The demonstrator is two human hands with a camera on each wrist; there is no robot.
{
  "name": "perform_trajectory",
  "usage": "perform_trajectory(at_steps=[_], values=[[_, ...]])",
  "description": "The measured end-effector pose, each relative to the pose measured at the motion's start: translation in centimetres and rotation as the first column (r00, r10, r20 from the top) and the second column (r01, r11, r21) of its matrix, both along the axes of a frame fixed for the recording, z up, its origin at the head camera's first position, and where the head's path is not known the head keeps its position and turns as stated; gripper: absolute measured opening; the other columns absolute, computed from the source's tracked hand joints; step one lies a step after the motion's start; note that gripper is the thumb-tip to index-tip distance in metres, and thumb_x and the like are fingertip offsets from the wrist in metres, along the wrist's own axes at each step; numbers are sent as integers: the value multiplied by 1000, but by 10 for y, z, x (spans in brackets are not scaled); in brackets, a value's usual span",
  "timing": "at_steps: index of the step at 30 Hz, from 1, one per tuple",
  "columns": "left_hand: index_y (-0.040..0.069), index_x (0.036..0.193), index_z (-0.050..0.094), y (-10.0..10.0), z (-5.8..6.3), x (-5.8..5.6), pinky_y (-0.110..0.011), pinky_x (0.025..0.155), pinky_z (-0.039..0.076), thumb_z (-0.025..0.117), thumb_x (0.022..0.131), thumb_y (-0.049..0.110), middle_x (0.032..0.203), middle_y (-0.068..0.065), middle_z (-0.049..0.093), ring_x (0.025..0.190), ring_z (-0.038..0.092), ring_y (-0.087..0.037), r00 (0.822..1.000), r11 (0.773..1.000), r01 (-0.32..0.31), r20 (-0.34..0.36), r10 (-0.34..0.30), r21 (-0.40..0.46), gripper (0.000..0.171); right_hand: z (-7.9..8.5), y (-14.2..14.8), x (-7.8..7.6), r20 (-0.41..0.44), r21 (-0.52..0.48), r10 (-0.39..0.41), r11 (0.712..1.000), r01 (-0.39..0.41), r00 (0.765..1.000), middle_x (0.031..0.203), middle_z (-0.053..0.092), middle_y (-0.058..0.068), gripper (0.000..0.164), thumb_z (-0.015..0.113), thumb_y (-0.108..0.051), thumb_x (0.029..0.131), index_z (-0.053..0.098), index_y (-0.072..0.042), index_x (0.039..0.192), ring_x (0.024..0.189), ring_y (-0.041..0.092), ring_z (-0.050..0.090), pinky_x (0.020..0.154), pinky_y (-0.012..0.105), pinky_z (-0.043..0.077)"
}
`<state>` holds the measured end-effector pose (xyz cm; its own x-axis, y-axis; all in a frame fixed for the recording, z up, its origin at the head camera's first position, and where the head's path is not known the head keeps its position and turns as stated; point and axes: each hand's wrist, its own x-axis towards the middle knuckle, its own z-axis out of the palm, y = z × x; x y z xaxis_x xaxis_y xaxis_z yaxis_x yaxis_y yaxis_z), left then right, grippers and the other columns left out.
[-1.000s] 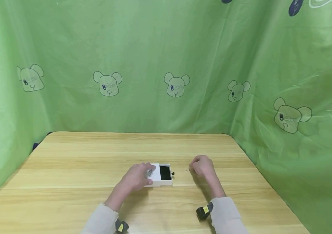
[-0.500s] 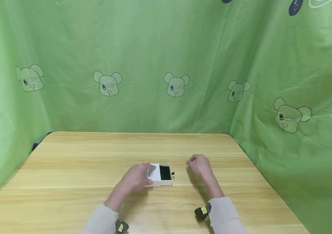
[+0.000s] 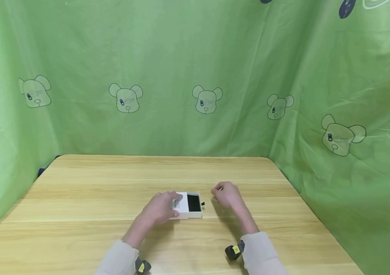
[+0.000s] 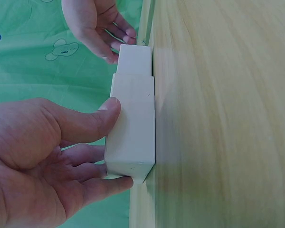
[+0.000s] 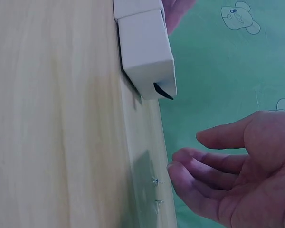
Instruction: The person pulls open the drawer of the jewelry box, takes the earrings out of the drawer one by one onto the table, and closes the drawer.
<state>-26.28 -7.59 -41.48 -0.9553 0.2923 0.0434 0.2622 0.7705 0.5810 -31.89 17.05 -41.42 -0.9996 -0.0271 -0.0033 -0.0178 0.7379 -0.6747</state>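
My left hand [image 3: 162,207] grips the sleeve of a small white drawer box [image 3: 182,206] lying on the table, thumb on the near side and fingers round the far side and end. The box's drawer [image 5: 145,52] sticks partly out to the right, showing a black lining [image 3: 194,203]. A black ribbon tab [image 5: 163,90] hangs from the drawer's end. To the right of it my right hand [image 3: 228,194] hovers low with loosely bent fingers, thumb apart from them and nothing between. Two tiny sparkling pieces, like stud earrings [image 5: 155,181], lie on the table by its fingertips.
The wooden table [image 3: 112,172] has a green curtain [image 3: 167,114] with bear-head prints along its back and sides. A black wrist camera [image 3: 232,252] sits at the right cuff and another wrist camera [image 3: 143,266] at the left cuff.
My right hand has moved left toward the drawer end of the box, its fingers unfolding a little. The left hand and the box have stayed in place.
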Motion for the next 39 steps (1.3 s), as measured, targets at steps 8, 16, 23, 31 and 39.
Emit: perform_trajectory(at_steps=[8, 16, 23, 31, 39], values=[[12, 136, 64, 1, -1, -1, -61, 114, 41, 82, 82, 10, 150, -18, 53, 133, 53, -46, 1000, 1000, 5, -8, -5, 6, 57, 3, -8, 4, 33, 16, 26, 1000, -27, 999, 74, 70, 14, 21, 64, -17, 97, 71, 0, 106, 62, 24, 67, 52, 26, 50], [12, 136, 64, 0, -1, -1, -61, 115, 40, 82, 82, 10, 150, -17, 54, 133, 53, -47, 1000, 1000, 3, -6, -3, 4, 57, 6, -19, 11, 91, -34, 75, 997, -72, 993, 77, 70, 17, 19, 66, -16, 97, 69, 2, 102, 65, 26, 69, 59, 34, 61], [11, 135, 65, -1, -1, -1, -62, 112, 42, 82, 81, 10, 147, -18, 56, 131, 54, -48, 1000, 1000, 7, -18, -7, 0, 56, 3, -27, 14, 124, -32, 113, 993, -109, 986, 78, 70, 14, 18, 67, -17, 97, 69, 0, 100, 66, 23, 69, 61, 33, 61], [12, 135, 64, -1, -2, -1, -62, 112, 43, 82, 82, 10, 149, -19, 54, 131, 54, -48, 1000, 1000, 12, -14, -12, 0, 56, 1, -33, 17, 140, -16, 169, 986, -168, 976, 75, 70, 10, 18, 70, -17, 96, 69, 0, 97, 63, 20, 69, 58, 33, 61], [11, 135, 64, -1, -2, -1, -62, 113, 42, 82, 82, 10, 149, -20, 54, 132, 53, -49, 1000, 1000, 18, -15, -18, 4, 56, 2, -36, 18, 150, 10, 173, 984, -177, 973, 72, 68, 9, 15, 72, -15, 93, 67, -1, 93, 60, 20, 69, 58, 32, 61]])
